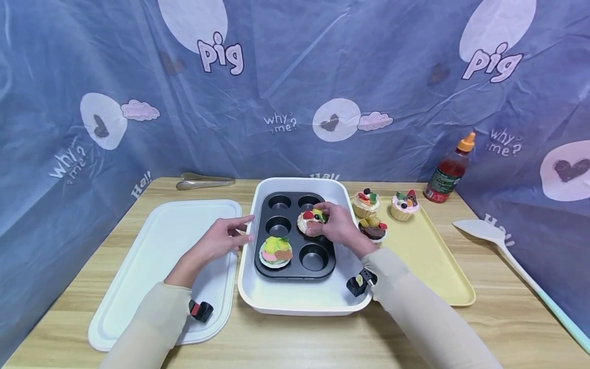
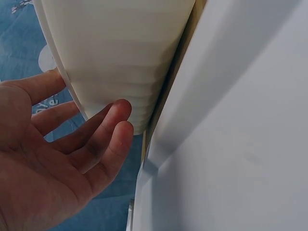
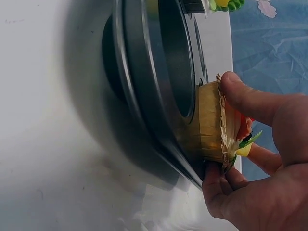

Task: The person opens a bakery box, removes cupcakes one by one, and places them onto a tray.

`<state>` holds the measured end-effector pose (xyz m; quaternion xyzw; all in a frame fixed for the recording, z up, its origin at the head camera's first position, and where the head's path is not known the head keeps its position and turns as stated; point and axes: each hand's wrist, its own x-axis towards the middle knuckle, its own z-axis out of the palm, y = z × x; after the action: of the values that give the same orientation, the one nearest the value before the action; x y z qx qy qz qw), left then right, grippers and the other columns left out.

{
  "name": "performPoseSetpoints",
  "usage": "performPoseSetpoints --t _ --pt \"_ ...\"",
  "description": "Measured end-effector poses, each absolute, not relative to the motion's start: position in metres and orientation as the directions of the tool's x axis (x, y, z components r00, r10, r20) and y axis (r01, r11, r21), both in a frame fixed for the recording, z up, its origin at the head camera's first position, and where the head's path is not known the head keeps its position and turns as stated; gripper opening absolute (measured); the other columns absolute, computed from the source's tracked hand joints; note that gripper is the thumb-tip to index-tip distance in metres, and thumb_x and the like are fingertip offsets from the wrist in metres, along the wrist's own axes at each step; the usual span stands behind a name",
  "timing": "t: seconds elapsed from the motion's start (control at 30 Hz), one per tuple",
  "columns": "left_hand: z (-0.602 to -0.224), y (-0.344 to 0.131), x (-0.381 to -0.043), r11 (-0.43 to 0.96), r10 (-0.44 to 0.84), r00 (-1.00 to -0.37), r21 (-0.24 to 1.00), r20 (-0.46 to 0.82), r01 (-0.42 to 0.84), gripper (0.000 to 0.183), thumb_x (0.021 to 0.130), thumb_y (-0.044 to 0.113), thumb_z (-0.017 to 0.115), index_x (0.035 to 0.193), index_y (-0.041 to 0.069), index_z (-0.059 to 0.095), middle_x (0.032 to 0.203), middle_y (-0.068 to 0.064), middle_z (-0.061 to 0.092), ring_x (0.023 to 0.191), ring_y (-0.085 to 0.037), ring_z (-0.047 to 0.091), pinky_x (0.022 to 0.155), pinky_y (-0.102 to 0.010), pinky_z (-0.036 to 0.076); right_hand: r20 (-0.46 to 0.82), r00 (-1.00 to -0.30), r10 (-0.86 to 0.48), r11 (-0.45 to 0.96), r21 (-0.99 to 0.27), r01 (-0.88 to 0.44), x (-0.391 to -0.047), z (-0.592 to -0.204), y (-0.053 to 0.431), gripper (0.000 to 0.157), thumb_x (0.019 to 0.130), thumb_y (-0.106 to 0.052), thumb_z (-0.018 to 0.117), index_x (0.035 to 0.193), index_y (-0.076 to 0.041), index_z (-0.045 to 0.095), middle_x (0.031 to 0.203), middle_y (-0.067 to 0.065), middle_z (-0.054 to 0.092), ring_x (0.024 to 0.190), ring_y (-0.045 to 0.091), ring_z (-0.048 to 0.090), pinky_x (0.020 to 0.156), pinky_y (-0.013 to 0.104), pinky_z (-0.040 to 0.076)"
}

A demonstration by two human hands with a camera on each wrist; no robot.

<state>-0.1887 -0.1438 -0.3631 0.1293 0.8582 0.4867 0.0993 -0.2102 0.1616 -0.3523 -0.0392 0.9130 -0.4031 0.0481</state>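
In the head view my right hand (image 1: 338, 224) grips a fruit-topped cupcake (image 1: 305, 221) over the middle right cup of a dark muffin tin (image 1: 295, 270). The right wrist view shows its tan paper cup (image 3: 211, 120) between thumb and fingers, its base right at the tin's opening. Another cupcake (image 1: 275, 252), with yellow and pink topping, sits in the front left cup. The tin lies inside a white bin (image 1: 304, 302). My left hand (image 1: 220, 238) touches the bin's left rim with its fingertips; its other fingers are loosely bent beside the outer wall (image 2: 120, 53).
A yellow tray (image 1: 428, 261) on the right bears several cupcakes (image 1: 404, 206). Behind it stands a sauce bottle (image 1: 446, 174); a long white spoon (image 1: 516, 261) lies farther right. On the left are a white tray (image 1: 170, 266) and metal tongs (image 1: 205, 182).
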Motion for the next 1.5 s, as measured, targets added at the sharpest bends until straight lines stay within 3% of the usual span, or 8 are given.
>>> performPoseSetpoints --t 1.1,1.5 --pt "-0.3608 -0.143 -0.1878 0.496 0.311 -0.948 0.862 -0.067 0.101 0.057 0.093 0.012 0.072 0.146 0.006 0.053 0.12 -0.023 0.063 0.08 -0.02 0.06 0.063 -0.03 0.055 0.003 -0.991 -0.135 0.685 -0.723 -0.095 -0.2108 -0.3546 0.1617 0.068 0.079 -0.019 0.088 0.139 -0.007 0.059 0.14 0.024 0.058 0.132 0.038 0.054 0.108 0.051 0.046" --pt "-0.3633 -0.1437 -0.1895 0.496 0.319 -0.947 0.858 -0.042 0.129 0.056 0.092 0.012 0.073 0.145 0.006 0.054 0.118 -0.023 0.065 0.078 -0.017 0.06 0.064 -0.029 0.056 0.054 -0.996 -0.071 0.621 -0.779 -0.086 -0.2115 -0.3524 0.1639 0.069 0.078 -0.02 0.088 0.14 -0.008 0.059 0.14 0.026 0.057 0.134 0.039 0.051 0.108 0.051 0.046"
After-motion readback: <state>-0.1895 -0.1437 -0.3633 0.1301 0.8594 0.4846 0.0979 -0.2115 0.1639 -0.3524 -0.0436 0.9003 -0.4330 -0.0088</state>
